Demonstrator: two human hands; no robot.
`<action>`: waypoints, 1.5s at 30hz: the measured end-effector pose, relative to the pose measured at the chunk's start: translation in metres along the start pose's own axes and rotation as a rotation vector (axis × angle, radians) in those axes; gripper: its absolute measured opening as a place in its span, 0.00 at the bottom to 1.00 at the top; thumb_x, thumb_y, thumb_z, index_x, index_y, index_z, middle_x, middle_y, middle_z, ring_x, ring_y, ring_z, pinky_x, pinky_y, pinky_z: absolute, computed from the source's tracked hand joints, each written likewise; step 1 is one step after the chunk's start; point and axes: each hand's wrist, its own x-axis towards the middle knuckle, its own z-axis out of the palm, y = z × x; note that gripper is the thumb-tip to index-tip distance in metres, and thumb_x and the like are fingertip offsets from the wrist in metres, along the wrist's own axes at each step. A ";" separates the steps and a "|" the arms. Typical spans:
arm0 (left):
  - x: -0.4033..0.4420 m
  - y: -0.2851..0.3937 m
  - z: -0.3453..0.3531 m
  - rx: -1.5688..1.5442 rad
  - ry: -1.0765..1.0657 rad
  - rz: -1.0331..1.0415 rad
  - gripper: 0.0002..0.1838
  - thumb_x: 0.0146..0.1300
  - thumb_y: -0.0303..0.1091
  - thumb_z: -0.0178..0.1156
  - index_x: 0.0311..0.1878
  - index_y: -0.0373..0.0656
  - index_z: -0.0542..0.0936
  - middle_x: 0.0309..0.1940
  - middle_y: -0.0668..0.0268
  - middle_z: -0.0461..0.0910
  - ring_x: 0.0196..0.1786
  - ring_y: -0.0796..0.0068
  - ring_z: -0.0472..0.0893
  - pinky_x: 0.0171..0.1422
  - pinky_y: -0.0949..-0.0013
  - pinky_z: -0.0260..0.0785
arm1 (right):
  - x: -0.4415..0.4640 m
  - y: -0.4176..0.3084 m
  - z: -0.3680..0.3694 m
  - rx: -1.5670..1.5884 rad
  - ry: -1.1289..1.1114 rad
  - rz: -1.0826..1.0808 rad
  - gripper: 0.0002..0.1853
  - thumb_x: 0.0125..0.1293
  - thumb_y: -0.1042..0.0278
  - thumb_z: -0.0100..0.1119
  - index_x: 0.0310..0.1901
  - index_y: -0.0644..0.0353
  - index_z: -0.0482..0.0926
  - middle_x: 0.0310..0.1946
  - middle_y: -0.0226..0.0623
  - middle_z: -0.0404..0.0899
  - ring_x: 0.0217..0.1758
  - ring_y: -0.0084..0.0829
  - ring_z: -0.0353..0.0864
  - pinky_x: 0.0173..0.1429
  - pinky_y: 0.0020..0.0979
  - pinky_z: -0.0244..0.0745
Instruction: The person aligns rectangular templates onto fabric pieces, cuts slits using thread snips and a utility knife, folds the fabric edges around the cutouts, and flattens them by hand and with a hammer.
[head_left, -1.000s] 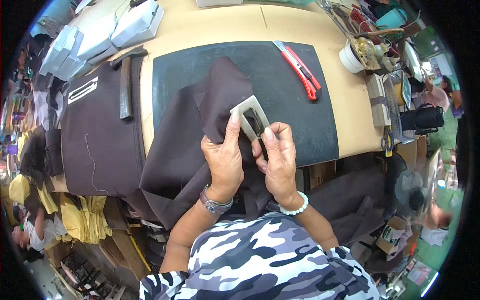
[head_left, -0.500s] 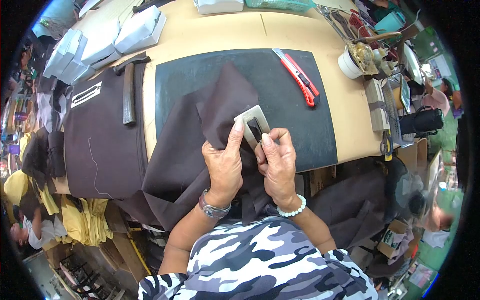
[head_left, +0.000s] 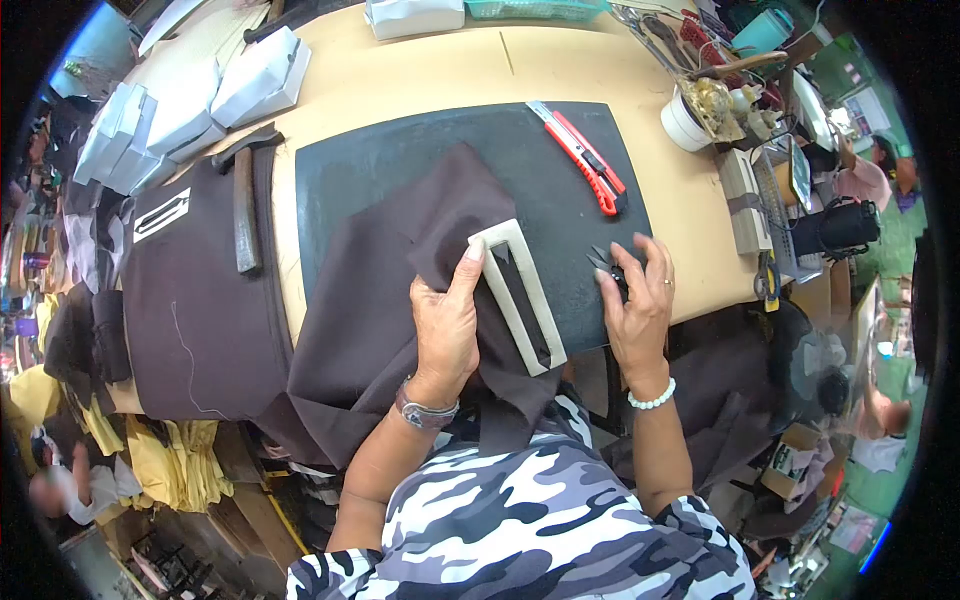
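My left hand pinches dark brown cloth, with its thumb pressed on the upper left corner of a cream rectangular frame. The frame has a long narrow slot that shows dark fabric inside, and it lies against the cloth. To its right, over the lower right of the black cutting mat, my right hand holds small dark thread snips between thumb and fingers. Their pointed blades face up and left. Part of the snips is hidden by the fingers. A red box cutter lies on the mat beyond.
At left, a hammer rests on a stack of brown fabric beside another slotted cream piece. White boxes line the back left. A white tub and a black bottle stand at right. Other people are at both sides.
My right hand has moved right, away from the frame, with the snips now showing in it. More of the frame is uncovered. My left hand keeps its hold.
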 end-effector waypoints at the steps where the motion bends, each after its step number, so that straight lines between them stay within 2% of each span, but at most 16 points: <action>1: 0.000 0.000 0.000 0.009 0.002 -0.002 0.12 0.62 0.30 0.61 0.46 0.35 0.76 0.44 0.63 0.79 0.46 0.77 0.78 0.53 0.72 0.69 | 0.007 -0.006 -0.003 0.024 0.008 -0.034 0.18 0.55 0.66 0.64 0.47 0.62 0.78 0.51 0.44 0.72 0.59 0.47 0.68 0.60 0.43 0.63; 5: -0.005 0.004 0.001 0.008 -0.030 -0.039 0.12 0.62 0.29 0.61 0.47 0.35 0.76 0.44 0.63 0.79 0.45 0.77 0.78 0.52 0.72 0.70 | 0.039 -0.038 -0.006 0.329 -0.016 -0.370 0.17 0.50 0.68 0.66 0.44 0.54 0.80 0.51 0.40 0.73 0.60 0.44 0.68 0.64 0.44 0.61; 8: -0.007 0.003 -0.001 0.045 -0.054 -0.004 0.13 0.63 0.29 0.60 0.48 0.35 0.76 0.44 0.63 0.80 0.44 0.77 0.78 0.51 0.72 0.71 | 0.055 -0.049 -0.002 0.304 -0.030 -0.568 0.14 0.49 0.70 0.65 0.40 0.52 0.81 0.50 0.35 0.74 0.59 0.39 0.69 0.63 0.43 0.61; 14: -0.009 0.005 0.000 0.118 -0.129 0.059 0.10 0.63 0.30 0.59 0.45 0.35 0.79 0.41 0.65 0.81 0.42 0.79 0.79 0.49 0.74 0.71 | 0.072 -0.046 0.006 0.349 -0.043 -0.703 0.06 0.50 0.72 0.64 0.31 0.55 0.79 0.39 0.29 0.78 0.51 0.33 0.74 0.60 0.40 0.65; 17: -0.009 0.006 -0.003 0.070 -0.169 0.057 0.09 0.64 0.30 0.59 0.44 0.35 0.79 0.40 0.66 0.81 0.40 0.80 0.79 0.49 0.74 0.71 | 0.079 -0.050 0.005 0.513 -0.152 -0.605 0.09 0.46 0.74 0.68 0.30 0.59 0.78 0.32 0.31 0.78 0.43 0.34 0.77 0.52 0.37 0.68; 18: -0.008 0.007 -0.004 0.066 -0.175 0.043 0.09 0.64 0.30 0.59 0.44 0.35 0.80 0.39 0.67 0.81 0.40 0.80 0.79 0.48 0.75 0.71 | 0.083 -0.052 0.005 0.576 -0.158 -0.579 0.08 0.47 0.74 0.67 0.29 0.61 0.77 0.29 0.35 0.76 0.39 0.37 0.76 0.48 0.36 0.68; 21: -0.008 0.008 -0.007 0.071 -0.193 -0.008 0.09 0.64 0.30 0.59 0.44 0.35 0.80 0.39 0.67 0.81 0.40 0.80 0.79 0.48 0.75 0.71 | 0.086 -0.055 0.008 0.739 -0.400 -0.314 0.05 0.53 0.74 0.64 0.30 0.63 0.77 0.28 0.35 0.76 0.34 0.32 0.77 0.42 0.32 0.72; 22: -0.010 0.008 -0.007 0.084 -0.199 -0.031 0.09 0.64 0.30 0.59 0.44 0.35 0.80 0.39 0.67 0.81 0.40 0.80 0.79 0.48 0.75 0.71 | 0.085 -0.061 0.010 0.942 -0.564 0.021 0.05 0.60 0.73 0.59 0.32 0.65 0.76 0.26 0.34 0.76 0.31 0.24 0.77 0.34 0.28 0.73; 23: -0.011 0.007 -0.007 0.096 -0.204 -0.053 0.09 0.64 0.30 0.59 0.44 0.35 0.80 0.39 0.66 0.81 0.40 0.80 0.79 0.48 0.75 0.71 | 0.087 -0.064 0.014 1.072 -0.608 0.187 0.06 0.61 0.72 0.58 0.34 0.67 0.75 0.27 0.34 0.77 0.30 0.18 0.76 0.32 0.26 0.73; 25: -0.009 0.010 -0.006 0.059 -0.171 -0.025 0.10 0.64 0.29 0.59 0.45 0.35 0.79 0.40 0.65 0.81 0.41 0.80 0.79 0.49 0.75 0.71 | 0.087 -0.072 0.016 1.080 -0.517 0.243 0.06 0.62 0.73 0.58 0.36 0.67 0.76 0.30 0.36 0.78 0.31 0.20 0.76 0.35 0.25 0.74; 28: -0.005 0.020 -0.002 -0.011 -0.114 0.005 0.10 0.63 0.28 0.59 0.46 0.35 0.78 0.41 0.64 0.81 0.43 0.78 0.80 0.50 0.74 0.71 | 0.084 -0.072 0.019 0.661 0.073 -0.199 0.05 0.62 0.75 0.55 0.38 0.67 0.76 0.33 0.45 0.79 0.32 0.37 0.80 0.37 0.31 0.75; 31: 0.002 0.022 0.002 -0.076 -0.032 0.040 0.09 0.64 0.29 0.59 0.45 0.36 0.78 0.40 0.64 0.81 0.42 0.76 0.80 0.50 0.73 0.72 | 0.059 -0.093 0.006 0.943 -0.079 0.025 0.07 0.61 0.77 0.54 0.41 0.66 0.76 0.33 0.45 0.78 0.33 0.39 0.80 0.39 0.33 0.75; 36: 0.006 0.011 0.000 -0.118 0.001 0.021 0.09 0.65 0.31 0.57 0.47 0.40 0.77 0.39 0.64 0.82 0.41 0.76 0.80 0.47 0.72 0.73 | 0.030 -0.097 -0.003 0.811 -0.212 0.119 0.14 0.60 0.79 0.54 0.49 0.66 0.71 0.37 0.47 0.77 0.33 0.41 0.81 0.37 0.35 0.75; 39: 0.005 0.015 0.003 -0.157 0.030 0.036 0.11 0.64 0.31 0.58 0.47 0.36 0.77 0.39 0.61 0.82 0.40 0.73 0.81 0.46 0.72 0.75 | 0.012 -0.089 -0.003 0.744 -0.276 0.173 0.17 0.59 0.79 0.55 0.51 0.64 0.70 0.34 0.46 0.78 0.32 0.43 0.81 0.36 0.35 0.75; 43: 0.008 0.015 -0.005 -0.131 0.022 0.055 0.12 0.64 0.30 0.58 0.49 0.37 0.76 0.41 0.61 0.81 0.42 0.72 0.81 0.49 0.69 0.74 | -0.001 -0.078 -0.012 0.691 -0.314 0.228 0.20 0.58 0.81 0.55 0.54 0.63 0.68 0.31 0.46 0.80 0.33 0.45 0.82 0.37 0.36 0.76; 45: 0.012 0.015 -0.008 -0.123 0.141 0.083 0.09 0.63 0.28 0.58 0.46 0.39 0.79 0.42 0.65 0.80 0.45 0.76 0.78 0.53 0.72 0.69 | -0.004 -0.071 -0.013 0.684 -0.306 0.229 0.21 0.58 0.82 0.55 0.54 0.63 0.68 0.31 0.47 0.81 0.34 0.45 0.83 0.37 0.36 0.76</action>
